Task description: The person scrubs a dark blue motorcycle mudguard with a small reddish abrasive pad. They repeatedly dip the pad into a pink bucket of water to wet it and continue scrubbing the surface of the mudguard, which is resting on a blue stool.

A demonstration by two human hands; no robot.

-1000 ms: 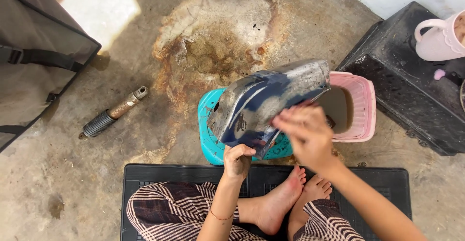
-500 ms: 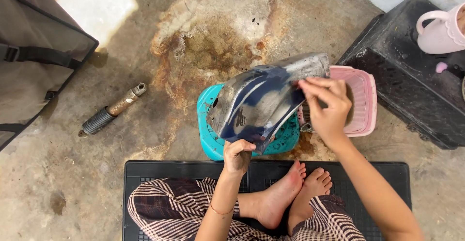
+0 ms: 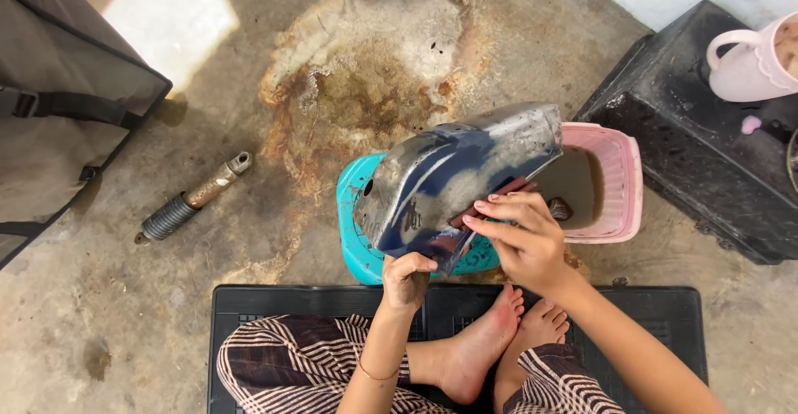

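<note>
**Head view: metal panel held over teal stool**

Bare concrete floor to the left, open as far as the shock absorber. Right is tight: pink basin, then black crate. My left hand is closed on the bottom edge of the dark blue metal panel. My right hand presses a small pad flat on the panel, fingers narrow. The panel sits tilted over the teal stool.

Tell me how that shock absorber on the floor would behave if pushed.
The shock absorber is a cylinder lying flat on bare concrete, so it would probably roll sideways. Its coil spring and metal body suggest it is stiff and fairly heavy for its size.
</note>
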